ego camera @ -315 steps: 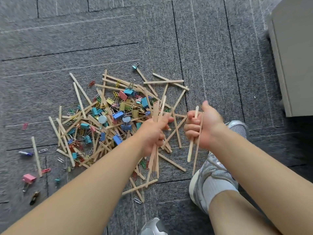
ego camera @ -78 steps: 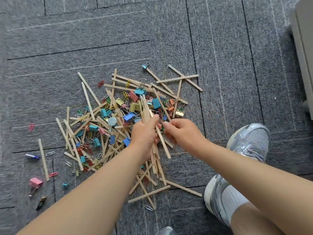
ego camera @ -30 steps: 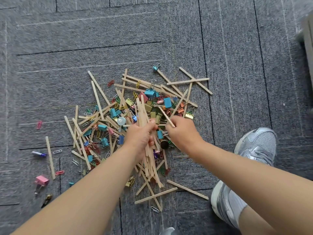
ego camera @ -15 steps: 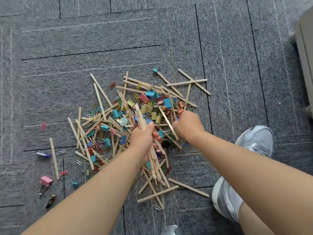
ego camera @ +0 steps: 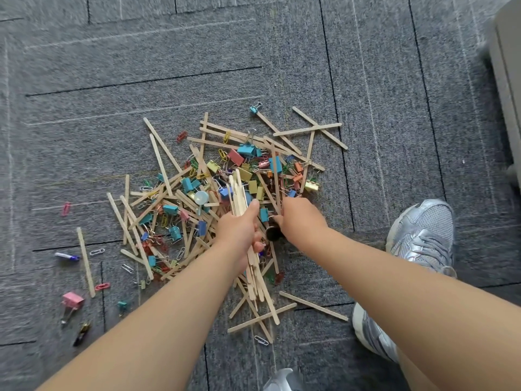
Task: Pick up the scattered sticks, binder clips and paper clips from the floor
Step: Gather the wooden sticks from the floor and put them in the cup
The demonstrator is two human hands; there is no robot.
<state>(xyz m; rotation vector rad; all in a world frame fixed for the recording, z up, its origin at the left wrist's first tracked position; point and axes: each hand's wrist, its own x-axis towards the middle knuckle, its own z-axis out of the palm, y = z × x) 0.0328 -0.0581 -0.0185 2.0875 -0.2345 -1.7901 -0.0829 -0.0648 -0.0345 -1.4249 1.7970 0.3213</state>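
The left hand is clutching a bundle of sticks above the scattered pile on the carpet; the right hand is reaching in, its grip hidden. The splaying bundle is threatening to slip loose

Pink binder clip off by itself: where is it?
In the head view, the pink metal binder clip lies on the grey carpet at lower left, apart from the main pile, beside a lone wooden stick and a red paper clip.

We read an office here: grey carpet tiles, a pale cabinet at their right edge, scattered binder clips, paper clips.
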